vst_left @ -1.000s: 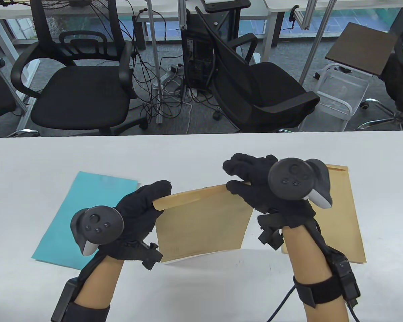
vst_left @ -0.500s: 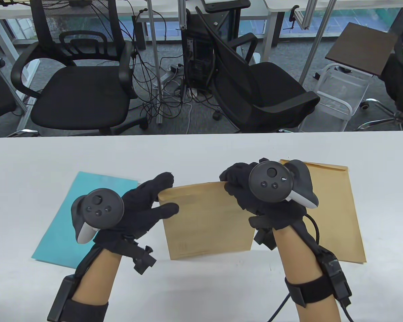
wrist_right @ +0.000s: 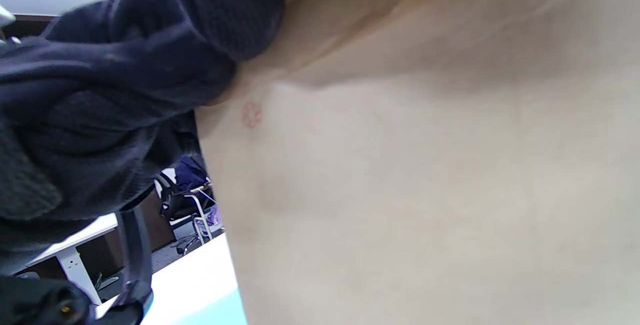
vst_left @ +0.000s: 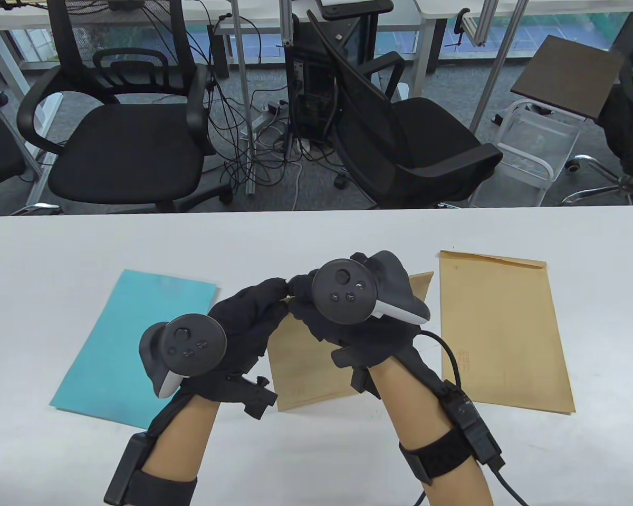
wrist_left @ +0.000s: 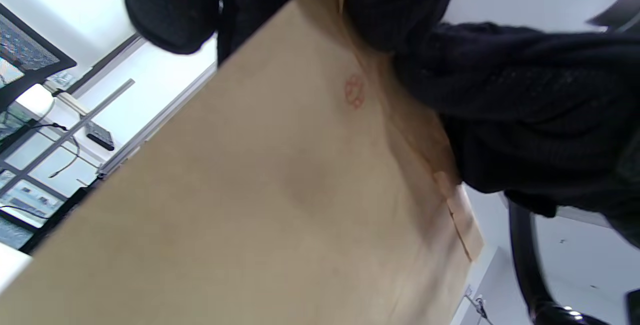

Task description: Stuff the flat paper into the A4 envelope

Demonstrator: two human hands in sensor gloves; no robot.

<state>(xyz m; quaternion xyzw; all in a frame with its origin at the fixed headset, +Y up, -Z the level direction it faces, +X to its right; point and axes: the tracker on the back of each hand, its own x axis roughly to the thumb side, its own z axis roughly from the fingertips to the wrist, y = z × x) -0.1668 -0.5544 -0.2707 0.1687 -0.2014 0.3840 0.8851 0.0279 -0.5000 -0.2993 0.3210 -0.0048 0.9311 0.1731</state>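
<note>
At lower left of the table view, a teal paper sheet [vst_left: 132,345] lies flat on the white table [vst_left: 316,232], untouched and not yet in any envelope. Just right of it, lower centre, the left hand [vst_left: 242,327] has its fingers curled onto the top left edge of a brown envelope [vst_left: 306,369] held up off the table, w/ its bottom edge toward the person. Right beside it, frame centre, the right hand [vst_left: 348,321] pinches the same top edge; the fingertips of both hands meet at the mouth. Both wrist views show only brown envelope face and black glove, so whether the mouth is open can't be told, nor whether anything is inside. At right of frame a 2nd brown envelope [vst_left: 501,332] lies flat, contents also not visible. Likely step: parting the mouth. To do it well, separate front and back layers w/ thumbs, keep one hand holding the mouth wide, free the other to fetch the teal sheet, and slide it in square, w/o creasing corners.
</note>
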